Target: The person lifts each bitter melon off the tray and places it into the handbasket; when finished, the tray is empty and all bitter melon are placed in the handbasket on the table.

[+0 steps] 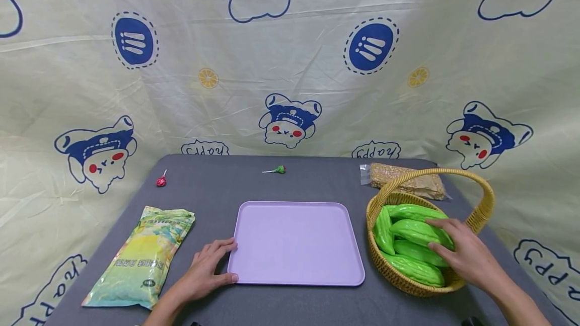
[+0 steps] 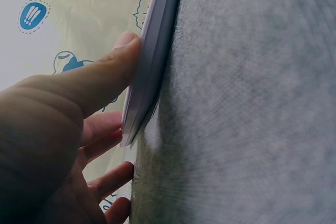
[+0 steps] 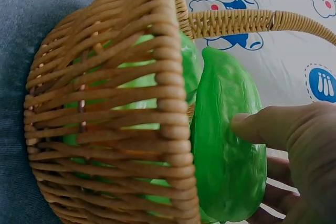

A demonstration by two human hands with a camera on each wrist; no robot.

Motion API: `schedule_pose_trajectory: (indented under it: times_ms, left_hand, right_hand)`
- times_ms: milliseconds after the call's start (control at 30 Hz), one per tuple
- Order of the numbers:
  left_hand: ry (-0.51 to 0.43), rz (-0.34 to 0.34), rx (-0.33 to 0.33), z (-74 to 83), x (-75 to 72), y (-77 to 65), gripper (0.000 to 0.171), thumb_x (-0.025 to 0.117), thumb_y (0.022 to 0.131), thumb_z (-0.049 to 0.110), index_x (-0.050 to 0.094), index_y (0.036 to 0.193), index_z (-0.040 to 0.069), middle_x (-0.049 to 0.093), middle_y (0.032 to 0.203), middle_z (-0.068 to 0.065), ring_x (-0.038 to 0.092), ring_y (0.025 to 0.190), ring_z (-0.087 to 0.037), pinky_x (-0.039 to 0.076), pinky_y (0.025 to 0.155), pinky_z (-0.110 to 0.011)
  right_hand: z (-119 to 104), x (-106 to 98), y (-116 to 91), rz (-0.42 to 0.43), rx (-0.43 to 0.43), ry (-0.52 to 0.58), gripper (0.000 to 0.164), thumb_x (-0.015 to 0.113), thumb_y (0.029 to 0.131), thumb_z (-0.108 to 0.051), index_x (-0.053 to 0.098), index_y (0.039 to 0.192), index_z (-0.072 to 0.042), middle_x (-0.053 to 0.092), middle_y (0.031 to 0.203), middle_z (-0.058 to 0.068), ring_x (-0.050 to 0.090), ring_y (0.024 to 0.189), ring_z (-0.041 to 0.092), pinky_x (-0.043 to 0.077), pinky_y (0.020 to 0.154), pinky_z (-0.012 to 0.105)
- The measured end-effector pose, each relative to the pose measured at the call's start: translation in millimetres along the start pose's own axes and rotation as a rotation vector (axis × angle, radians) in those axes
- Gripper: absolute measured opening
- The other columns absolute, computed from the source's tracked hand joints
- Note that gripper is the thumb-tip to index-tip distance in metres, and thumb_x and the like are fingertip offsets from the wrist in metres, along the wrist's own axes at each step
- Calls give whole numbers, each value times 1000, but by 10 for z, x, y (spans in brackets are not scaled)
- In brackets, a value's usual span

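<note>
A wicker basket with a tall arched handle stands at the right and holds several glossy green bitter melons. My right hand reaches over its rim and grips one bitter melon, thumb on one side and fingers round the other. In the right wrist view this bitter melon sits at the basket's opening. A flat lilac tray lies at the middle of the table. On its left edge rests my left hand, thumb and fingertips touching the rim, fingers fairly straight, as the left wrist view confirms from close by.
A green and yellow bag lies on the left of the grey table. Farther back are a red lollipop and a green one. Behind the basket lies a clear packet of brown grains. A printed curtain hangs beyond.
</note>
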State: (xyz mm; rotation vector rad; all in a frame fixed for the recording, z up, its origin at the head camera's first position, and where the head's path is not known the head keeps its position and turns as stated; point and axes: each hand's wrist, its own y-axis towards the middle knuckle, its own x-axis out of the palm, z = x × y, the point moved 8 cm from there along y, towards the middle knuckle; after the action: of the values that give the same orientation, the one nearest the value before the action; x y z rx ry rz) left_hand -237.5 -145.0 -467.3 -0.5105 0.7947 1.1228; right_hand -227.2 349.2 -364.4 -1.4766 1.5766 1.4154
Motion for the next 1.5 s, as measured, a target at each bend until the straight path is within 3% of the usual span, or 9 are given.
schedule_pose_trajectory:
  times_ms: [267, 567, 867, 1067, 1500]
  left_hand:
    - [-6, 3, 9, 2, -2, -9, 71, 70, 78, 49, 50, 135, 12, 43, 144, -6, 39, 124, -28, 28, 91, -46]
    - [-8, -3, 3, 1, 0, -6, 71, 69, 78, 50, 50, 135, 12, 43, 144, -6, 39, 124, -27, 28, 91, -47]
    - [-11, -8, 0, -20, 8, 5, 71, 69, 78, 50, 50, 135, 13, 42, 145, -5, 39, 124, -27, 28, 90, -46]
    - [-6, -3, 6, -17, 5, 3, 71, 69, 78, 50, 50, 135, 13, 42, 144, -6, 39, 124, -27, 28, 90, -45]
    - [-8, -11, -21, 2, -8, 13, 70, 71, 78, 48, 51, 135, 13, 43, 145, -5, 39, 123, -26, 29, 89, -43]
  right_hand:
    - [9, 14, 22, 20, -38, -21, 45, 73, 79, -13, 57, 120, -4, 57, 114, 24, 51, 103, 43, 39, 78, 60]
    - [58, 76, 33, -21, -19, -27, 45, 72, 82, -16, 56, 122, -3, 58, 117, 25, 48, 107, 44, 36, 83, 60]
    - [13, 44, 63, 20, -38, -34, 42, 72, 82, -17, 58, 119, -3, 57, 115, 24, 48, 104, 42, 37, 81, 58]
    - [16, 72, 73, 27, -30, -66, 45, 75, 77, -15, 59, 118, -5, 57, 114, 23, 49, 101, 40, 37, 79, 56]
    - [-9, 107, 84, 75, -99, -127, 53, 79, 70, -13, 58, 117, -6, 56, 108, 19, 46, 92, 35, 35, 72, 50]
